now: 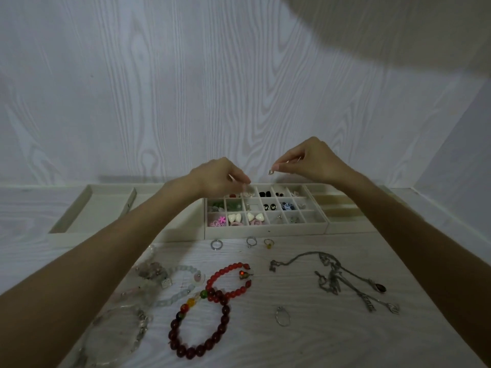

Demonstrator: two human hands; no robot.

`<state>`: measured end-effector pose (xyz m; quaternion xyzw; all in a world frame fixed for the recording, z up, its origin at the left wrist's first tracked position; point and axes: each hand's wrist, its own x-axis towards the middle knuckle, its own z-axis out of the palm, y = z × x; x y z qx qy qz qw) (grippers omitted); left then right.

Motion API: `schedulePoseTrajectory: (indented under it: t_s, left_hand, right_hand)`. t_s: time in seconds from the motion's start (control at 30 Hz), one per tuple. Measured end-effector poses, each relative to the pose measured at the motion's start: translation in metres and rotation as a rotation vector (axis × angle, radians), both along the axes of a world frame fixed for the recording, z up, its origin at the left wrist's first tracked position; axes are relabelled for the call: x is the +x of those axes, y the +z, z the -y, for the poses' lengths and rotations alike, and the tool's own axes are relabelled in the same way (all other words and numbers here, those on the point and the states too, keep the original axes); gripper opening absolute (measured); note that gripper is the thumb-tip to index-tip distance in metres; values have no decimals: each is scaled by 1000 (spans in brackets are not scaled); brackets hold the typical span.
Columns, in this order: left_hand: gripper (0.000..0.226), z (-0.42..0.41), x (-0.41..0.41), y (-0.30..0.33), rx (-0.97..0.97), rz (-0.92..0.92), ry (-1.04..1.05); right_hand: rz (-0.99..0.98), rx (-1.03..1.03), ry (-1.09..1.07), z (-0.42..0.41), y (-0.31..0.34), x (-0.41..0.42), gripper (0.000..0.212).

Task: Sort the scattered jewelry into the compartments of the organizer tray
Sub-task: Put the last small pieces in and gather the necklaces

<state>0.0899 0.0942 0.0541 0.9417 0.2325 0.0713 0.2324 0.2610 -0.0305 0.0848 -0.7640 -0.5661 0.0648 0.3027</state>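
A pale wood-grain wall (159, 88) rises behind a matching wood-grain desk (305, 341). Dim light; a broad shadow (398, 35) darkens the upper right corner.

Cream tray (265, 231) in front of me; inside it pink flowers (220, 221), white hearts (235, 217), green beads (233, 205), black studs (265, 194). On the pale wood-grain table (305, 341): bright red bracelet (228, 281), dark red bracelet (202, 330) (a few yellow, orange, green beads in it), clear bracelet (117, 335), silver chains (342, 280), silver ring (216, 244).
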Motion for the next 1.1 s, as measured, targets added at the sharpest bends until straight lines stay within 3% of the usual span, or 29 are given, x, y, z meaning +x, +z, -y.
schedulePoseTrajectory:
  t_s: [0.07,0.17,0.27,0.6,1.1]
  left_hand:
    - [45,-1,0,-8,114,-141,-85]
    - [88,-1,-3,-17,219,-285,-133]
    - [102,0,-6,-23,284,-338,-116]
    - [101,-7,-6,-31,339,-408,-152]
    - [100,-10,-4,-33,356,-388,-162]
  right_hand:
    - [-28,-49,36,0,1,4,15]
    - [-28,-114,44,-4,-6,5,16]
    - [-35,-136,52,-8,-17,0,14]
    - [-15,-208,99,-21,-50,-10,6]
    - [108,-342,12,-42,-64,-17,15]
